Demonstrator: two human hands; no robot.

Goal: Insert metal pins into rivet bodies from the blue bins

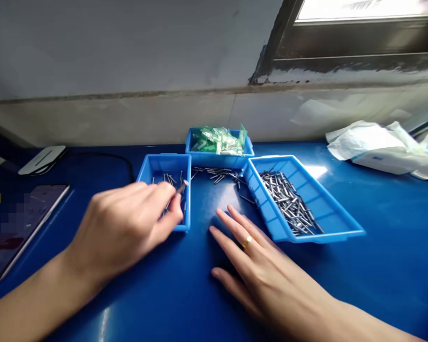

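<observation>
Over the left blue tray (188, 199), my left hand (128, 218) pinches a metal screw (182, 186) between thumb and index finger. Several similar pieces lie in that tray, partly hidden by the hand. My right hand (253, 266), with a ring on one finger, is spread low over the blue table (185, 294), its fingers apart and holding nothing. Beside it stands the right blue tray (324, 204) with a heap of metal pins (288, 204). Loose metal pieces (219, 173) lie on the table between the trays.
A back blue tray (217, 159) holds green plastic packets (221, 141). On the left lie a phone (24, 223) and a white device (43, 160) with a black cable (103, 155). White tissue packs (374, 145) rest at the right, near the wall (146, 114).
</observation>
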